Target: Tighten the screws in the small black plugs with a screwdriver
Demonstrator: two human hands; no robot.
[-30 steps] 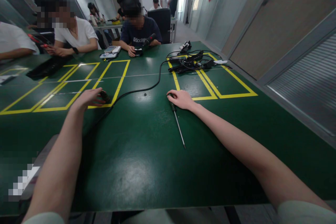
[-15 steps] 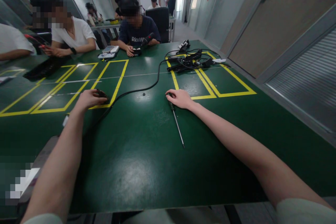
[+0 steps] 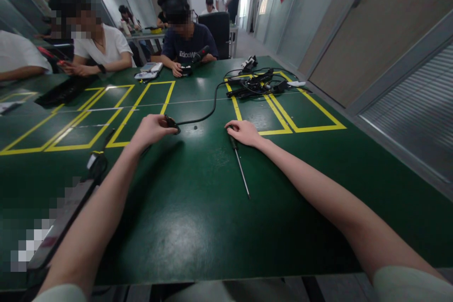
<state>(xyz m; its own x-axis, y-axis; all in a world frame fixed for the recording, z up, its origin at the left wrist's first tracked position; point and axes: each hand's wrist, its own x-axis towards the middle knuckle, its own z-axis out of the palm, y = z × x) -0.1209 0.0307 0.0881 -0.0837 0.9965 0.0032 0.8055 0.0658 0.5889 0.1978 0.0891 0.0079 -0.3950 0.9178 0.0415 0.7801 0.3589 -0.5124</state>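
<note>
Two hands: both are rested on the dark green table (image 3: 198, 236).
Left hand (image 3: 152, 130): a black cable plug (image 3: 172, 124) is pinched by curled fingers, near the table's middle.
Right hand (image 3: 244, 133): fingers are curled together over the thin steel screwdriver (image 3: 241, 172), at its dark handle.
Care: the plug is best gripped by its body.

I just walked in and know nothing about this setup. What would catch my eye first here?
Two bare arms stretch across a dark green table marked with yellow tape rectangles. The left hand grips the end of a black cable near the table's middle, while the right hand lies over the handle of a long thin screwdriver. Seated people sit at the far side.
</note>
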